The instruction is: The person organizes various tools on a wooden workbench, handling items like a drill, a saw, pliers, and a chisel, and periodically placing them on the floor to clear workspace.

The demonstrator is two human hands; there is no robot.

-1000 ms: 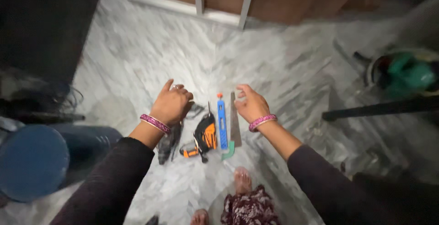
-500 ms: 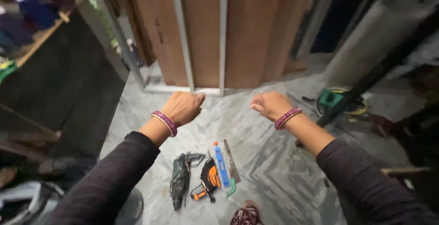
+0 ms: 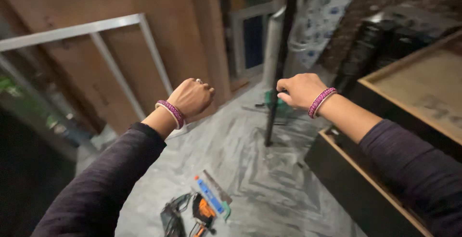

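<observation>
You get one head-worn view, looking forward and down past your raised left hand (image 3: 190, 97) and right hand (image 3: 301, 90) to the distant floor (image 3: 260, 179).

Left grip (image 3: 191, 97), right grip (image 3: 301, 89) raised (loosely curled).

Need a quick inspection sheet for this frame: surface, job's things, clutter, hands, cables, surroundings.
Surface: grey marbled floor, bare around the tools.
Job's things: dark power tool, orange drill, blue hand tool and handsaw, side by side on the floor.
Clutter: green item near the black pole.
Hands: left hand and right hand raised, loosely closed, holding nothing.
Cables: a cord by the dark tool, unclear.
Surroundings: brown boards with metal frame; wooden cabinet at right.
</observation>
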